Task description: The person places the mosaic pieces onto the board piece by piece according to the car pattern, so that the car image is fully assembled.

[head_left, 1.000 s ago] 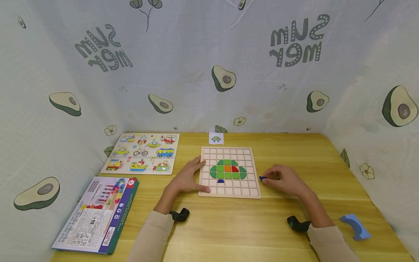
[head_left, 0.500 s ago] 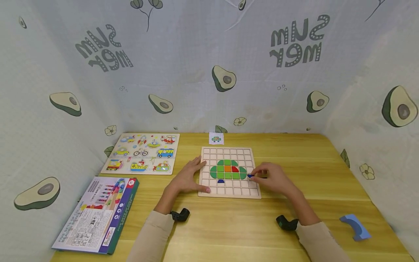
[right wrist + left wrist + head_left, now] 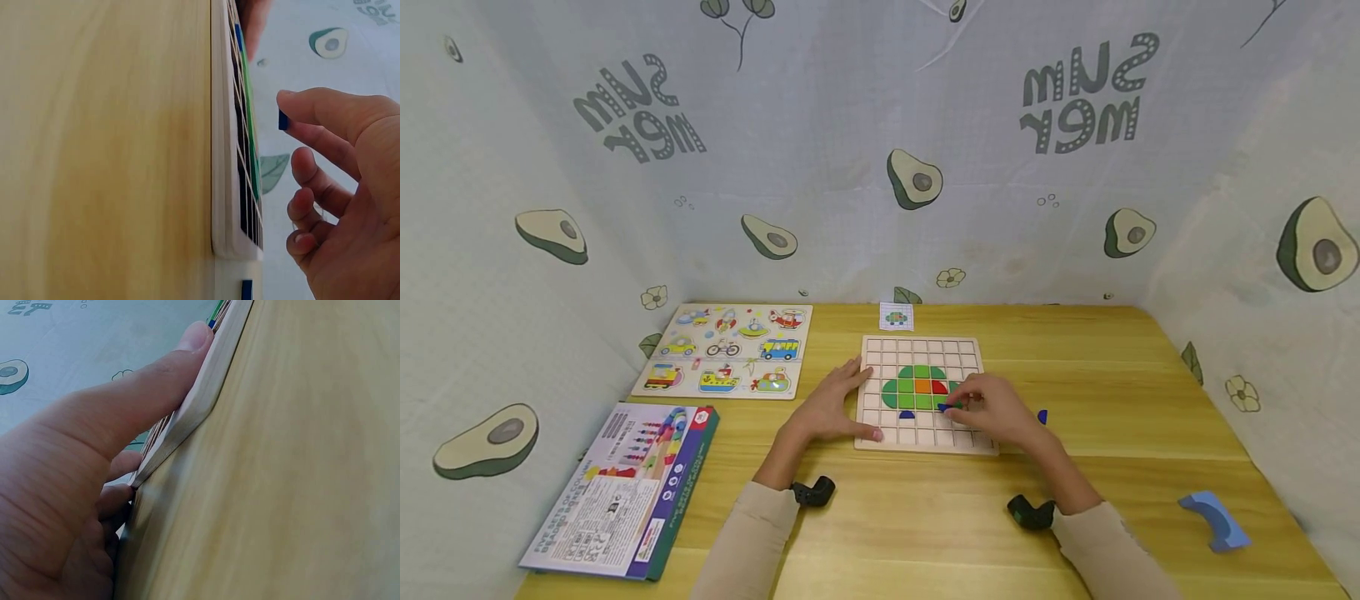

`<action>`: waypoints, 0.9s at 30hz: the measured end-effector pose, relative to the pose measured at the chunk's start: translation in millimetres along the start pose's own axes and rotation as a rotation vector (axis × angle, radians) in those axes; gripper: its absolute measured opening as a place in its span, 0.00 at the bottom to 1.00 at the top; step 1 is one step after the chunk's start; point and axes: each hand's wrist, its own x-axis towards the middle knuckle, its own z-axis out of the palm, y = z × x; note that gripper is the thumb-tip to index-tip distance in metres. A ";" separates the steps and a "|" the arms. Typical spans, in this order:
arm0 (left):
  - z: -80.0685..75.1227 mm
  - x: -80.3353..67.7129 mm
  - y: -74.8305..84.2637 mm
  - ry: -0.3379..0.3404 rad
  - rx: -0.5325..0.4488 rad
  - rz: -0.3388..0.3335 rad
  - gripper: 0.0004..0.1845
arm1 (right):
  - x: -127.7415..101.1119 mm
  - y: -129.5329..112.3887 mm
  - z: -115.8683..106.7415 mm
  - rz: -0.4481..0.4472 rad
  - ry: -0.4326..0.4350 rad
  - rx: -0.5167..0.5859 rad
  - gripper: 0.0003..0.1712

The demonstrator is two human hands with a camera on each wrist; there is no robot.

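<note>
Broadly, the yellow wooden tabletop (image 3: pixel 1120 375) carries everything, with the pale avocado-print cloth backdrop (image 3: pixel 865 150) rising behind it at 12 o'clock. At 10 o'clock lies the flat wooden vehicle puzzle board (image 3: pixel 726 350), and at 8 o'clock the colourful cardboard toy box (image 3: pixel 621 492). Near the middle sits the square pale wooden grid board (image 3: pixel 925 393), holding a green tile mosaic (image 3: pixel 917 390) with one orange and one red piece, and a small dark blue tile (image 3: pixel 907 414) in the row just below the mosaic. The left hand (image 3: pixel 835 406) lies flat at the board's 9 o'clock edge, fingers straight, the thumb (image 3: pixel 156 381) pressing along the board's rim in the left wrist view. The right hand (image 3: pixel 996 410) hovers over the board's 4 o'clock part, its thumb and forefinger closed in a pinch on a small blue tile piece (image 3: pixel 283 119) held just above the grid, apart from it. At 4 o'clock by the tabletop's near edge rests a light blue arched block (image 3: pixel 1213 517). A small white pattern card (image 3: pixel 896 316) lies just past the board at 12 o'clock, and a loose small blue piece (image 3: pixel 1042 417) lies on the tabletop just beside the board at 3 o'clock.
</note>
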 end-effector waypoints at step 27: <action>1.2 0.6 -2.2 0.003 0.011 -0.002 0.62 | 18.6 -30.7 34.0 -0.020 -0.091 0.064 0.04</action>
